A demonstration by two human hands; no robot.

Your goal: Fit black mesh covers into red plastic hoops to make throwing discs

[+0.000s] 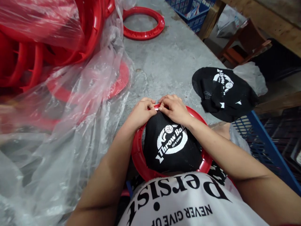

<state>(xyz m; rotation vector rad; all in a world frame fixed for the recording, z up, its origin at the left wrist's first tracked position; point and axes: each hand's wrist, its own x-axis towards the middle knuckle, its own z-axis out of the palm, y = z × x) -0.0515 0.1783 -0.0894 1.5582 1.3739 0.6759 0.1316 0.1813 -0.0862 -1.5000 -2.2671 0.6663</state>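
A red plastic ring (138, 150) rests against my body at the table's near edge. Across its opening lies a black mesh cloth (150, 144) printed in white with "Throw Ball". My left hand (143, 111) and my right hand (172, 108) meet at the far side of the ring. Both pinch the cloth's edge at the rim, fingertips nearly touching. More black printed cloths (211, 94) lie in a pile to the right, over the corner of a blue crate.
Clear plastic bags (101, 103) with several red rings (94, 31) cover the left side. A loose red ring (160, 26) lies farther back on the grey table (169, 56). Blue crates (265, 141) stand at the right, and a brown chair (249, 40) is beyond.
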